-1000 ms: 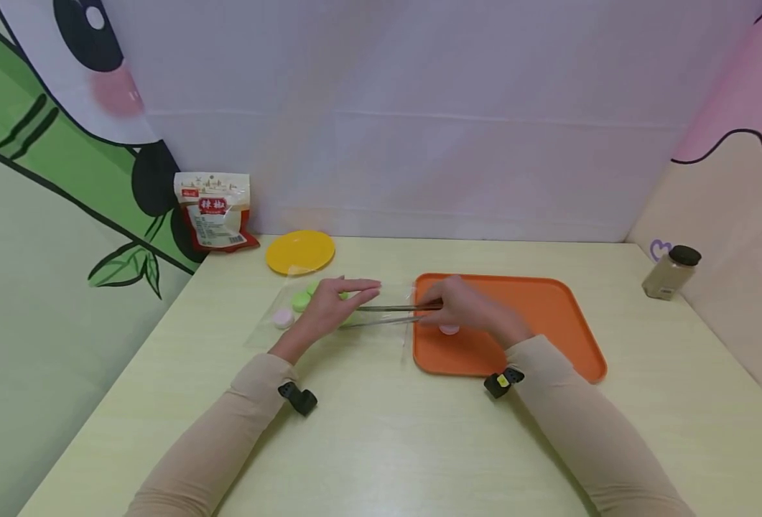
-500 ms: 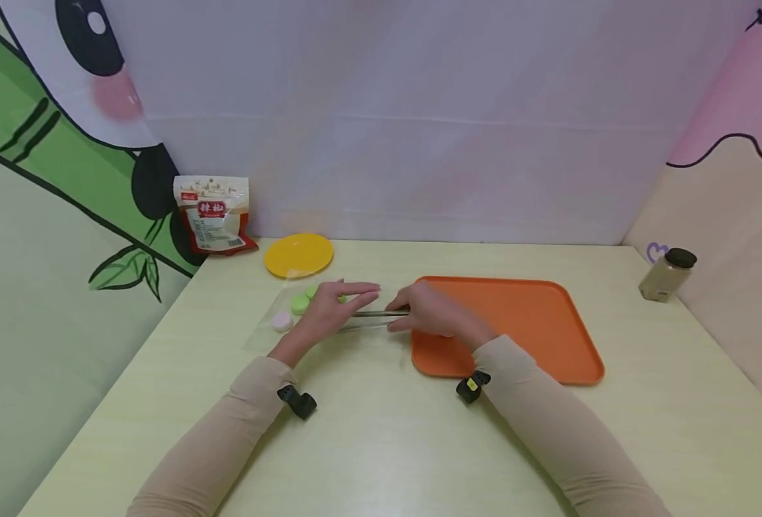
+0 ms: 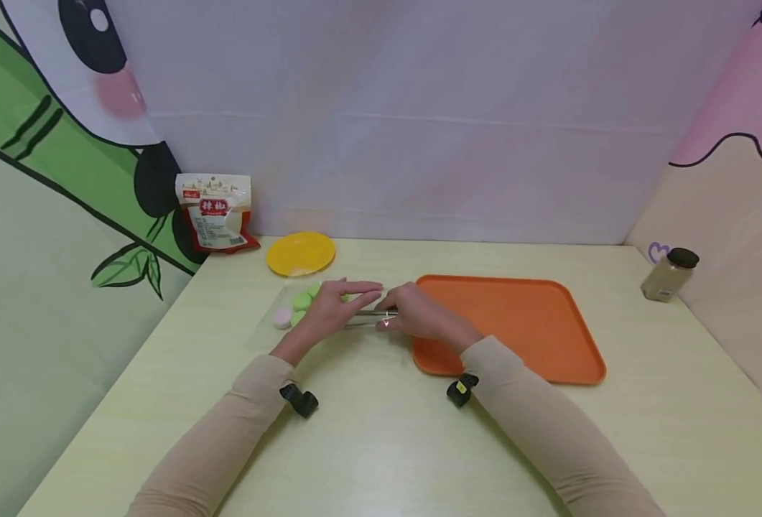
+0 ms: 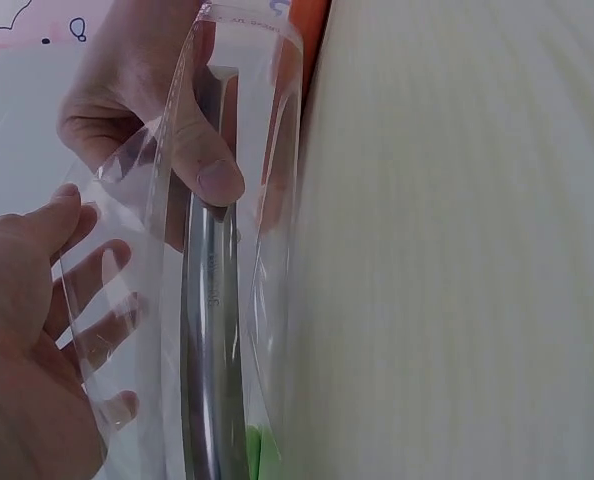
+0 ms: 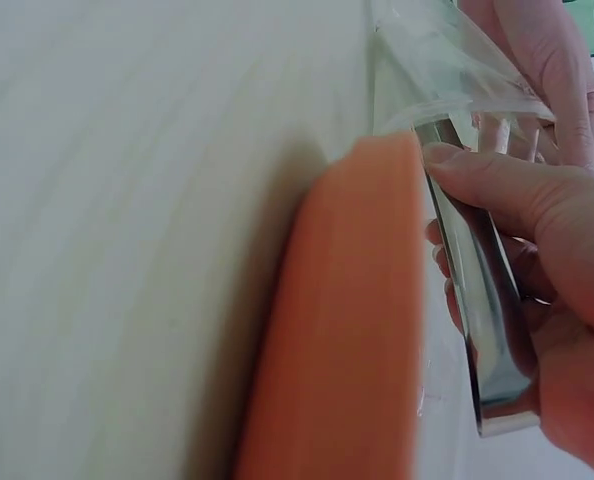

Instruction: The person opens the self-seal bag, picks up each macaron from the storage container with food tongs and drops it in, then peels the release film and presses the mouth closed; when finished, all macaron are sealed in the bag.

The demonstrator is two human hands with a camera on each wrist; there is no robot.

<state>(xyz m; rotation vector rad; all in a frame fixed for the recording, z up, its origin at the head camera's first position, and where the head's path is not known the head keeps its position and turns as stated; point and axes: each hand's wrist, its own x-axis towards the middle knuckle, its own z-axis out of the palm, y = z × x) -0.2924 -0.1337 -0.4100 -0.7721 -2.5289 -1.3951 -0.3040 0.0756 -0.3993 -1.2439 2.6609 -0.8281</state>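
Observation:
My right hand (image 3: 413,310) grips metal tongs (image 4: 213,300), with the thumb on one arm and the fingers on the far side. The tongs' arms reach left into a clear plastic bag (image 3: 271,334), and their tips are hidden behind my left hand. My left hand (image 3: 329,309) is at the bag, its fingers spread and seen through the film in the left wrist view. Inside the bag, several green round pieces (image 3: 301,301) and a pale pink one (image 3: 282,318) lie at the left, shaped like macarons.
An orange tray (image 3: 516,323) lies right of the bag, partly under my right forearm. A yellow plate (image 3: 299,253) sits behind the bag. A red and white packet (image 3: 215,214) stands at the back left, and a black-lidded jar (image 3: 670,274) at the far right.
My right hand has moved left with the tongs, from over the tray to the bag's mouth. The tongs are further inside the bag. My left hand has stayed in place.

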